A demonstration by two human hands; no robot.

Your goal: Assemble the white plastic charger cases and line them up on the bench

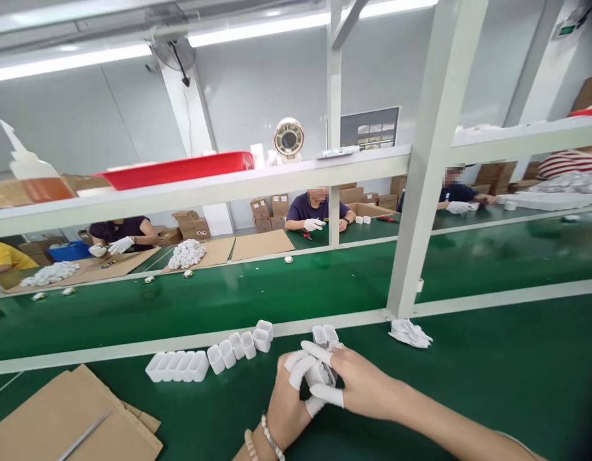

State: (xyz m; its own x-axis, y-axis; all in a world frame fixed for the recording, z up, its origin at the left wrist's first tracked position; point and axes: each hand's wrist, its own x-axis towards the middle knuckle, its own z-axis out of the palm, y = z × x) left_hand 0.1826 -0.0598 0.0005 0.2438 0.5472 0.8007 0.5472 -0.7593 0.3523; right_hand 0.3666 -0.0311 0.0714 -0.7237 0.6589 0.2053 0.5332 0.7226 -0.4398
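Observation:
My left hand (292, 392), with bracelets at the wrist and white fingertip covers, is closed around a small white plastic piece (320, 374). From the other side my right hand (356, 379), also with covered fingertips, grips the same piece. Fingers hide much of it, so its exact kind cannot be made out. Just behind the hands stand small white plastic cups (325, 335), partly covered by my right hand. To the left, a joined row of white cups (177, 366) and several more small cups (237, 346) line the edge of the green work surface.
Crumpled white gloves (411, 333) lie by a metal post (421, 160). Cardboard sheets (60, 416) with a thin metal tool (84, 436) are at front left. Beyond a rail runs a green conveyor belt (296, 288); co-workers sit behind it. Overhead, a shelf holds a red tray (180, 169).

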